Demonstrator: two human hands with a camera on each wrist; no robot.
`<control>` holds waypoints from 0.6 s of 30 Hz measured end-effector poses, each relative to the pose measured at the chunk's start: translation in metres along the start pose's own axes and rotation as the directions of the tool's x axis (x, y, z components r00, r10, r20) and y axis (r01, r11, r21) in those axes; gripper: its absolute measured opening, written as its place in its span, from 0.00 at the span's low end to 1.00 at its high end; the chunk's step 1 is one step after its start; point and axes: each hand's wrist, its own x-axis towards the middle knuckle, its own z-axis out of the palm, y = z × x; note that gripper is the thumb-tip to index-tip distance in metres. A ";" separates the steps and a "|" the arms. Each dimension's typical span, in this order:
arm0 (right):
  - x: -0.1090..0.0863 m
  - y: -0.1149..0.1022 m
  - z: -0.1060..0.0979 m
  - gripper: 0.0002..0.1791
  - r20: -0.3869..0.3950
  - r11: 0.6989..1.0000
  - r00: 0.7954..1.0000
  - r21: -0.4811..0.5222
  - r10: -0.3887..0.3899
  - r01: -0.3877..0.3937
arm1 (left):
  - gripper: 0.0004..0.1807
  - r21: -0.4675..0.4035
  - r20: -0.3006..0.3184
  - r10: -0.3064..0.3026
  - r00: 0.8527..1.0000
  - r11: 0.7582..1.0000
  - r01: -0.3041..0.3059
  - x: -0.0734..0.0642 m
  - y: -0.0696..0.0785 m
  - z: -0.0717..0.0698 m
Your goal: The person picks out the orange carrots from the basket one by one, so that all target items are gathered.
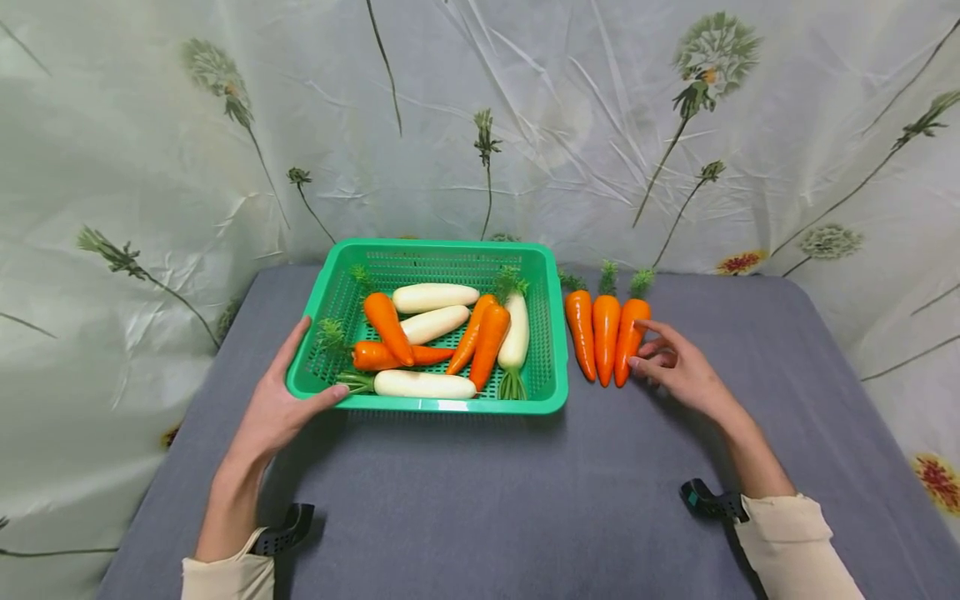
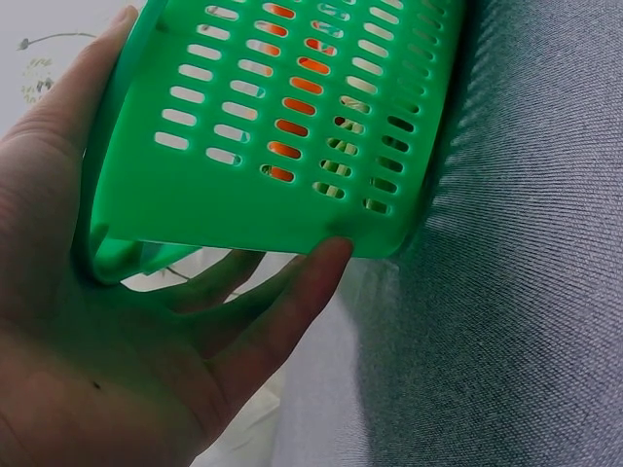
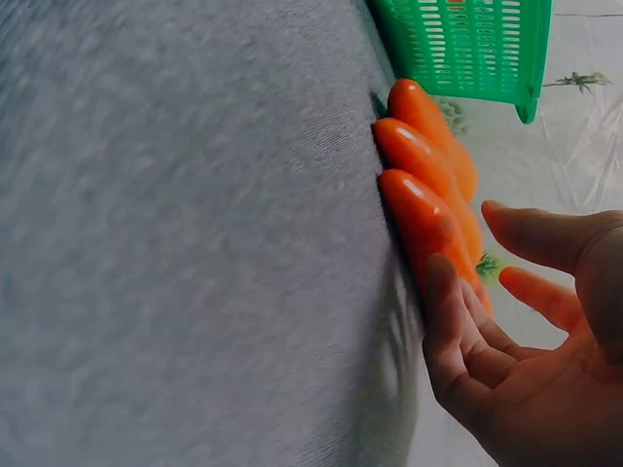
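A green perforated plastic basket (image 1: 450,406) holds several white radishes (image 1: 425,384) and several carrots (image 1: 491,337). My left hand (image 1: 277,408) grips its near left corner, the thumb at the front rim and the fingers along the left side. In the left wrist view a fingertip (image 2: 336,255) presses by the lower corner of the basket wall. Three carrots lie side by side right of the basket, tips toward me. At the rightmost carrot (image 1: 632,342) is my right hand (image 1: 678,371), its fingers loosely bent at the carrot's right side and its thumb apart in the right wrist view.
Grey cloth (image 1: 510,500) covers the table. Behind it and along both sides hangs a pale curtain (image 1: 420,125) with a dandelion print. The basket's far rim and the carrots' green tops come close to the curtain.
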 end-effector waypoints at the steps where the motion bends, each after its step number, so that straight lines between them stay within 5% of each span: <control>1: 0.001 -0.002 -0.001 0.35 -0.002 1.000 1.000 -0.003 0.003 -0.003 | 0.60 -0.002 -0.001 0.001 1.000 1.000 -0.001 0.000 0.000 0.000; 18: 0.021 -0.057 0.003 0.29 -0.056 0.996 0.995 -0.005 -0.088 0.088 | 0.60 0.033 -0.009 -0.010 1.000 0.999 0.011 0.001 0.001 0.000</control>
